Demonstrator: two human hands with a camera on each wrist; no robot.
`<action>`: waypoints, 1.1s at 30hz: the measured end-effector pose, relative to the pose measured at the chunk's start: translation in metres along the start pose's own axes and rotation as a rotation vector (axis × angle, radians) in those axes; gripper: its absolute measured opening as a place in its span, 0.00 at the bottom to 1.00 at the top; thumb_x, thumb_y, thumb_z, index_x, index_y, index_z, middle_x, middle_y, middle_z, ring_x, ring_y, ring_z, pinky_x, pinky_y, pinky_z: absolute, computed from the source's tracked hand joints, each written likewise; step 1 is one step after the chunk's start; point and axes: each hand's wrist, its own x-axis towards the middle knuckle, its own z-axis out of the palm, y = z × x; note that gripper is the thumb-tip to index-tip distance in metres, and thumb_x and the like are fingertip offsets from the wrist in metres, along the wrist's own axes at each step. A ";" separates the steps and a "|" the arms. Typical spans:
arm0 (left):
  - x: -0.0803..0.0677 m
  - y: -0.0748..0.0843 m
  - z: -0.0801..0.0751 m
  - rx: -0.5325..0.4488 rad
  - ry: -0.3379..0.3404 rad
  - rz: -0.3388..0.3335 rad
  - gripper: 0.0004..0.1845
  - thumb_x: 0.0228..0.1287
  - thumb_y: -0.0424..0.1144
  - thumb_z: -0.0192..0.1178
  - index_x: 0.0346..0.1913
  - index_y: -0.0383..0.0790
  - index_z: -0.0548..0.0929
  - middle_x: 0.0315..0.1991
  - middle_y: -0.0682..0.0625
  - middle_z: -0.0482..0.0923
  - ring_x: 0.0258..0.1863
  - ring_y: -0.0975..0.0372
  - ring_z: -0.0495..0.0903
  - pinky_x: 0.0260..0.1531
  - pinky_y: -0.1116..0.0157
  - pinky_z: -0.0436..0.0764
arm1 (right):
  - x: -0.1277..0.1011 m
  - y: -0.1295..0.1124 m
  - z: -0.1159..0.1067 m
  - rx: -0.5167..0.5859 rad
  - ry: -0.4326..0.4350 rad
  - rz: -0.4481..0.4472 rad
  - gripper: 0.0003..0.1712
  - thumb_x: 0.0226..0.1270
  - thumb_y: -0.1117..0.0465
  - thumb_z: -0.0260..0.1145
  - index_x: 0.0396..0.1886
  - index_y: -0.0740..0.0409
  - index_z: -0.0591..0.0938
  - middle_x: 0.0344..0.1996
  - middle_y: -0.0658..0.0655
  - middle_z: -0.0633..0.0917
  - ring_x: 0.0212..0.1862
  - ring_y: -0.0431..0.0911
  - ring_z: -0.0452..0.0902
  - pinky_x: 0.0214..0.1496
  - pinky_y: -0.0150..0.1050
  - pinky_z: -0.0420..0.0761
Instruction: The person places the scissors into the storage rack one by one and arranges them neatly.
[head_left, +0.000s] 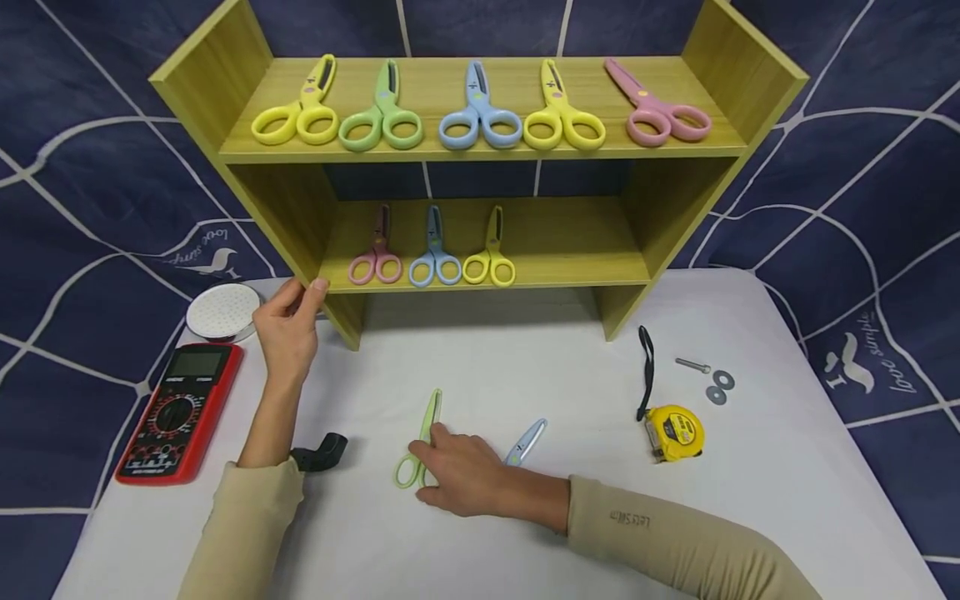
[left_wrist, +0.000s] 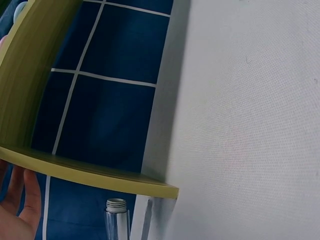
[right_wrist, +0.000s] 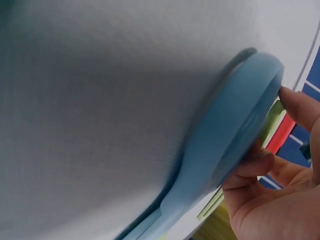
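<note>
My left hand (head_left: 288,329) grips the lower left edge of a two-tier wooden shelf (head_left: 480,285), its fingers also against the panel in the left wrist view. The right hand (head_left: 465,471) is over the green scissors (head_left: 431,417) on the white table, thumb and fingers around their handle, which is partly hidden. Blue scissors (head_left: 527,442) lie just right of that hand; only their blade end shows in the head view. Their blue handle (right_wrist: 220,135) fills the middle of the right wrist view. Several coloured scissors stand on the upper tier; pink (head_left: 377,250), blue (head_left: 435,250) and yellow scissors (head_left: 491,250) on the lower.
A red-and-black multimeter (head_left: 180,412) and a round white shower head (head_left: 223,311) lie at left. A black bent piece (head_left: 322,454) is near the left sleeve. At right are a yellow tape measure (head_left: 675,433), a bolt (head_left: 692,366) and two washers (head_left: 716,395).
</note>
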 end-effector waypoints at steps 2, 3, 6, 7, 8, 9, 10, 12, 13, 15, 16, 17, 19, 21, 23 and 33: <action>-0.001 0.007 0.001 -0.013 0.004 -0.001 0.12 0.63 0.26 0.63 0.46 0.18 0.83 0.32 0.56 0.83 0.28 0.68 0.75 0.31 0.75 0.75 | 0.000 0.001 -0.002 0.023 -0.004 0.006 0.29 0.57 0.49 0.75 0.57 0.52 0.79 0.34 0.49 0.75 0.25 0.33 0.66 0.20 0.25 0.64; -0.002 0.008 0.002 -0.022 0.008 -0.002 0.12 0.63 0.26 0.63 0.46 0.18 0.83 0.32 0.56 0.83 0.28 0.67 0.75 0.31 0.75 0.75 | -0.001 0.002 -0.003 0.034 -0.002 0.008 0.29 0.57 0.50 0.75 0.57 0.51 0.79 0.34 0.49 0.75 0.26 0.34 0.67 0.21 0.25 0.65; 0.001 -0.001 0.000 -0.029 0.010 -0.004 0.12 0.63 0.26 0.63 0.46 0.18 0.83 0.32 0.57 0.83 0.28 0.67 0.74 0.31 0.75 0.74 | -0.003 0.005 -0.005 0.080 0.020 0.006 0.28 0.55 0.53 0.75 0.56 0.51 0.80 0.34 0.48 0.76 0.26 0.34 0.66 0.22 0.24 0.64; 0.002 -0.004 0.000 -0.030 0.008 -0.005 0.12 0.63 0.25 0.62 0.46 0.18 0.83 0.32 0.57 0.82 0.28 0.67 0.74 0.30 0.75 0.74 | -0.005 0.006 -0.007 0.092 0.036 0.001 0.28 0.55 0.54 0.75 0.56 0.51 0.80 0.34 0.48 0.76 0.26 0.34 0.66 0.23 0.24 0.64; 0.003 -0.008 -0.001 -0.030 0.007 -0.006 0.12 0.63 0.25 0.62 0.46 0.18 0.83 0.32 0.57 0.82 0.28 0.67 0.73 0.30 0.75 0.74 | -0.007 0.006 -0.008 0.106 0.055 -0.004 0.28 0.54 0.55 0.75 0.56 0.50 0.80 0.34 0.48 0.76 0.25 0.33 0.65 0.23 0.24 0.64; 0.003 -0.011 -0.001 -0.031 0.007 -0.008 0.12 0.63 0.25 0.62 0.47 0.18 0.83 0.32 0.57 0.82 0.28 0.67 0.73 0.30 0.75 0.74 | -0.009 0.007 -0.009 0.116 0.077 -0.014 0.28 0.54 0.56 0.74 0.56 0.51 0.80 0.34 0.48 0.75 0.25 0.33 0.65 0.23 0.23 0.63; 0.004 -0.015 -0.002 -0.024 0.006 -0.008 0.12 0.63 0.25 0.63 0.47 0.19 0.83 0.32 0.57 0.82 0.28 0.67 0.73 0.30 0.75 0.74 | -0.011 0.008 -0.012 0.124 0.103 -0.025 0.28 0.53 0.57 0.74 0.56 0.51 0.79 0.34 0.47 0.75 0.25 0.33 0.64 0.23 0.23 0.63; 0.005 -0.018 -0.002 -0.009 0.006 -0.007 0.12 0.63 0.26 0.63 0.47 0.20 0.84 0.32 0.56 0.82 0.28 0.67 0.73 0.30 0.75 0.74 | -0.015 0.008 -0.018 0.128 0.164 -0.055 0.28 0.53 0.58 0.73 0.56 0.51 0.79 0.35 0.48 0.74 0.25 0.33 0.64 0.23 0.23 0.63; 0.005 -0.019 -0.003 -0.007 0.006 -0.007 0.11 0.63 0.26 0.63 0.46 0.21 0.84 0.32 0.56 0.82 0.28 0.67 0.74 0.30 0.75 0.74 | -0.018 0.008 -0.022 0.130 0.197 -0.076 0.28 0.52 0.59 0.73 0.56 0.51 0.79 0.35 0.48 0.73 0.25 0.33 0.65 0.23 0.23 0.64; 0.004 -0.020 -0.003 0.005 0.010 -0.006 0.11 0.63 0.27 0.64 0.46 0.23 0.85 0.33 0.56 0.82 0.28 0.66 0.74 0.30 0.74 0.75 | -0.022 0.008 -0.033 0.138 0.265 -0.115 0.29 0.52 0.61 0.73 0.56 0.52 0.79 0.36 0.49 0.73 0.25 0.33 0.65 0.23 0.22 0.64; 0.004 -0.020 -0.003 0.006 0.011 -0.007 0.11 0.63 0.27 0.64 0.46 0.23 0.85 0.33 0.56 0.82 0.28 0.66 0.74 0.30 0.74 0.75 | -0.025 0.009 -0.039 0.144 0.299 -0.132 0.29 0.51 0.61 0.73 0.56 0.53 0.79 0.36 0.49 0.73 0.25 0.33 0.66 0.23 0.22 0.65; 0.004 -0.020 -0.004 0.011 0.011 -0.009 0.11 0.63 0.27 0.64 0.46 0.23 0.85 0.33 0.56 0.83 0.28 0.66 0.75 0.31 0.74 0.75 | -0.027 0.009 -0.045 0.154 0.335 -0.147 0.29 0.51 0.62 0.73 0.56 0.54 0.78 0.37 0.49 0.73 0.24 0.33 0.66 0.22 0.22 0.65; 0.004 -0.020 -0.004 0.018 0.012 -0.011 0.11 0.63 0.27 0.64 0.46 0.23 0.85 0.33 0.56 0.83 0.28 0.66 0.75 0.31 0.74 0.75 | -0.032 0.012 -0.058 0.174 0.408 -0.169 0.30 0.50 0.63 0.73 0.56 0.55 0.79 0.37 0.50 0.73 0.23 0.34 0.65 0.21 0.22 0.65; 0.003 -0.020 -0.004 0.026 0.008 -0.012 0.11 0.64 0.28 0.64 0.46 0.23 0.85 0.32 0.56 0.82 0.28 0.66 0.75 0.30 0.74 0.75 | -0.038 0.017 -0.070 0.186 0.474 -0.176 0.30 0.50 0.64 0.72 0.56 0.56 0.78 0.37 0.50 0.73 0.23 0.34 0.64 0.21 0.21 0.64; 0.003 -0.020 -0.005 0.038 0.005 -0.015 0.12 0.64 0.29 0.64 0.46 0.23 0.85 0.32 0.57 0.82 0.28 0.67 0.74 0.30 0.74 0.75 | -0.042 0.024 -0.081 0.179 0.541 -0.180 0.29 0.50 0.65 0.71 0.56 0.57 0.79 0.37 0.51 0.73 0.22 0.35 0.64 0.20 0.22 0.65; 0.004 -0.016 -0.004 0.036 0.005 -0.014 0.11 0.64 0.29 0.64 0.46 0.24 0.86 0.32 0.56 0.84 0.27 0.67 0.76 0.31 0.74 0.76 | -0.059 0.067 -0.129 0.151 0.667 0.061 0.29 0.53 0.64 0.68 0.59 0.59 0.79 0.38 0.54 0.76 0.26 0.40 0.66 0.24 0.34 0.70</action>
